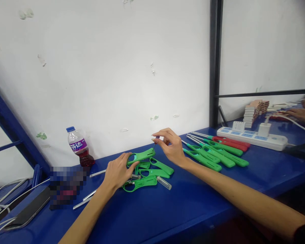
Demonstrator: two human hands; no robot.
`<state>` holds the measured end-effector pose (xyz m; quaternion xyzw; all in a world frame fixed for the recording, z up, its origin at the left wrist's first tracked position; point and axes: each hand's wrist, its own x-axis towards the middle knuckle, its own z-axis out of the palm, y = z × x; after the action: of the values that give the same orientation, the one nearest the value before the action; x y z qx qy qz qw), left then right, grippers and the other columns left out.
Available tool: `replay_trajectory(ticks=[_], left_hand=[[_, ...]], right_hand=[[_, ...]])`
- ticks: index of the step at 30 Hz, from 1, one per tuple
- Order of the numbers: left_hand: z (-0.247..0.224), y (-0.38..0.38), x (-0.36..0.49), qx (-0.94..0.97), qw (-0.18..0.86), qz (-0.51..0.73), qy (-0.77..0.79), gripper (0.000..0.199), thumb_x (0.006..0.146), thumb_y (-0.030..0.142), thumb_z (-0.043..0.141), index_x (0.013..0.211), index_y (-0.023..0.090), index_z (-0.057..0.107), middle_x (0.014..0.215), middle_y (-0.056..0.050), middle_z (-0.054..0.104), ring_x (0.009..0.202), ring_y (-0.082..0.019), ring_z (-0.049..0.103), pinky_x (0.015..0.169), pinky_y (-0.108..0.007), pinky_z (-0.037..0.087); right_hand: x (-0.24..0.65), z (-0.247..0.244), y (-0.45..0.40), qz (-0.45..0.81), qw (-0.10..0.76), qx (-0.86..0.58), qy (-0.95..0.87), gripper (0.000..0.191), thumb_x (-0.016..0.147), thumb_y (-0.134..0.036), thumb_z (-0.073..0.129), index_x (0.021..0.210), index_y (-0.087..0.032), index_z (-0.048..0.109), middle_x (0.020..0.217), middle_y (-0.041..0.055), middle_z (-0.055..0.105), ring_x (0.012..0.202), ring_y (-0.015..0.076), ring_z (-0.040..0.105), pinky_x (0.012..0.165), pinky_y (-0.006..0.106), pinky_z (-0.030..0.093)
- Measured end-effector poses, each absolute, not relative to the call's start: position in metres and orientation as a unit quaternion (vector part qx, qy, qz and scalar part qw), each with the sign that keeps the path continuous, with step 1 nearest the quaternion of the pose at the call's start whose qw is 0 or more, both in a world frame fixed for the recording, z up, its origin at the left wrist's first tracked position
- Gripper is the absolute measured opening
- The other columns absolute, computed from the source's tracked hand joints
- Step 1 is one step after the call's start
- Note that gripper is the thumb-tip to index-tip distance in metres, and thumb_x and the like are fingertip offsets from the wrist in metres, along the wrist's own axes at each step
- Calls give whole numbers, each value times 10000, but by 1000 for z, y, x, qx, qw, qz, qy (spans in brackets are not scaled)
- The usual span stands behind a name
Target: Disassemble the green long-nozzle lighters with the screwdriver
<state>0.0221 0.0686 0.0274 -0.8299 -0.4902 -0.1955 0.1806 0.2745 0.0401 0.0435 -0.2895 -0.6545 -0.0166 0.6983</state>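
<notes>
My left hand point(119, 171) is closed on a green long-nosed lighter point(144, 155), its handle pointing right and its metal tube point(98, 174) emerging at the left. With a fingertip pinch, my right hand point(170, 147) holds a small screwdriver point(154, 145) upright, its thin shaft reaching down to the lighter's handle end. Whether the tip sits in a screw is too small to tell. Below lie an opened green lighter casing point(144, 182), other green casings point(164, 166) and a clear fuel tank point(164, 183). Loose metal tubes point(82, 203) rest near my left forearm.
Several green lighters point(202, 160) and red lighters point(232, 142) lie in a row on the blue table point(162, 217). A white power strip point(251, 138) stands behind them. At left are a drink bottle point(78, 145) and a black phone-like slab point(32, 206). Another person's hand point(301, 115) shows far right.
</notes>
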Motion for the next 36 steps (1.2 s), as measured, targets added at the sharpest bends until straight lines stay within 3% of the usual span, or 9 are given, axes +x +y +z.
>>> replay_trajectory(ticks=[3,6,9,11,17,22,25,30,36], left_hand=[[27,68,22,-830,180,-195,-491,488,1005,558,496,1320,204,608,1204,-87,739,1018,-290,729,767,-346,525],[26,69,22,-831,180,-195,-490,486,1007,558,495,1318,202,608,1206,-82,739,1028,-290,727,774,-347,524],[27,69,23,-831,180,-197,-489,486,1007,558,495,1320,203,606,1216,-75,737,1032,-288,726,780,-347,524],[27,70,23,-831,180,-197,-488,486,1007,558,496,1322,204,605,1217,-73,736,1034,-287,726,781,-345,524],[26,69,21,-833,180,-191,-488,486,1006,558,489,1320,208,612,1206,-89,738,1024,-281,727,768,-334,525],[25,69,22,-834,180,-192,-485,493,1008,564,477,1328,213,609,1216,-91,735,1026,-285,726,760,-339,527],[25,69,22,-834,179,-193,-485,483,1005,557,488,1323,214,612,1219,-92,736,1035,-284,725,773,-339,529],[26,68,23,-835,177,-193,-484,495,1008,557,485,1324,198,613,1219,-95,736,1045,-296,724,774,-350,532],[26,68,23,-834,177,-198,-485,487,1011,563,481,1321,212,614,1239,-87,733,1063,-288,723,796,-340,530]], right_hand=[[275,44,39,-9,689,-292,-663,183,985,-271,642,1140,-263,739,947,22,736,515,77,513,509,254,442],[275,44,37,-5,681,-290,-672,181,984,-296,646,1134,-267,743,987,30,748,562,88,579,510,244,466],[274,43,37,-14,684,-286,-671,123,924,-330,732,1015,-253,762,1096,41,688,553,58,547,518,240,476],[274,43,38,-18,686,-284,-670,95,908,-319,753,961,-241,762,1052,30,661,525,43,498,517,240,467],[273,42,39,-3,667,-281,-690,183,997,-231,617,1147,-257,720,999,20,739,582,77,583,537,238,475],[273,43,36,-11,665,-285,-690,163,949,-319,693,1089,-257,747,1124,56,673,617,79,599,526,248,496],[273,44,37,-21,673,-287,-681,125,941,-329,705,1024,-249,755,1049,44,651,616,79,579,522,246,486],[274,46,36,-17,667,-287,-687,195,1018,-234,574,1154,-257,712,1075,46,695,703,96,637,540,234,473],[274,44,38,-21,672,-291,-681,107,957,-333,687,1001,-238,706,1062,43,612,678,89,593,516,229,459]])
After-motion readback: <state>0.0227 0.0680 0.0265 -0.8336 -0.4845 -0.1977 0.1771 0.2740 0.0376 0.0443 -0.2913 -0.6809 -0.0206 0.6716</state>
